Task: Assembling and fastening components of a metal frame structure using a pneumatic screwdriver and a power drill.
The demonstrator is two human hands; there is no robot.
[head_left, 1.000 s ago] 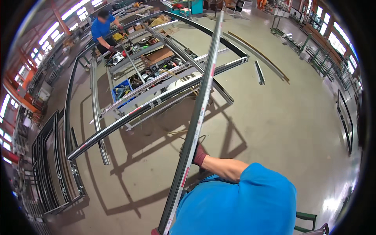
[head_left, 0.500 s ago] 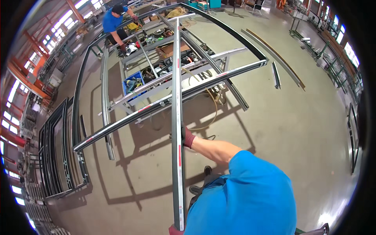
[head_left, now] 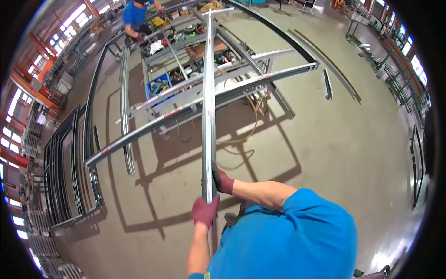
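Observation:
A long, straight metal profile bar runs away from me, crossing over the near side of a large dark metal frame. Whether the bar touches that frame I cannot tell. My left hand, in a dark red glove, is closed on the bar's near end. Just beyond it, my right hand, in a dark red and black glove, grips the bar from its right side, its fingers partly hidden behind the metal. Under the large frame stands a metal-framed workbench loaded with tools.
A co-worker in blue leans over the bench's far left. A blue bin of tools sits on the bench. Dark frames stand at the left. Loose profiles lie right of the large frame, and a hose hangs below the bench.
My left hand has come up from the lower edge to close by my right hand. The bar's near end has shifted away from me with it. The co-worker's arm has moved slightly.

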